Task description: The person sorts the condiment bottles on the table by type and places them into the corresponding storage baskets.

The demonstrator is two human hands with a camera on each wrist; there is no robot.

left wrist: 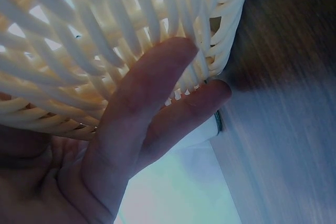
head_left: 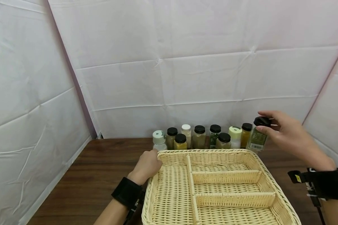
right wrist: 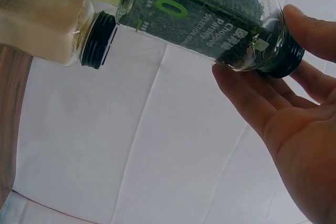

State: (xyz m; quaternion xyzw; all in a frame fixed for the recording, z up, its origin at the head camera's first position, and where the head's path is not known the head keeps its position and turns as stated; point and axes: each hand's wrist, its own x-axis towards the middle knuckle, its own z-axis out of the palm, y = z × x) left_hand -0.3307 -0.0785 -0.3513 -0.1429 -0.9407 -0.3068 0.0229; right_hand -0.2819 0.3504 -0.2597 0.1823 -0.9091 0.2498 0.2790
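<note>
My right hand [head_left: 290, 134] pinches a glass jar of chopped parsley [head_left: 257, 139] by its black lid and neck, at the far right corner of the wicker basket [head_left: 281, 190]. In the right wrist view, green flakes show through the parsley jar [right wrist: 194, 17], and the fingers and thumb of the right hand [right wrist: 299, 129] meet round its lid end. At the far left corner, my left hand [head_left: 146, 165] grips the basket rim. The left wrist view has the thumb lying against the woven basket wall [left wrist: 100, 45]; the other fingers are partly hidden.
Behind the basket several spice jars stand in a row, among them a pale-green-capped jar [head_left: 159, 142], a white-capped jar [head_left: 186, 134] and a yellow jar [head_left: 180, 143]. Dividers [head_left: 226, 177] part the basket. White cloth [head_left: 163, 78] encloses the wooden table [head_left: 101, 168].
</note>
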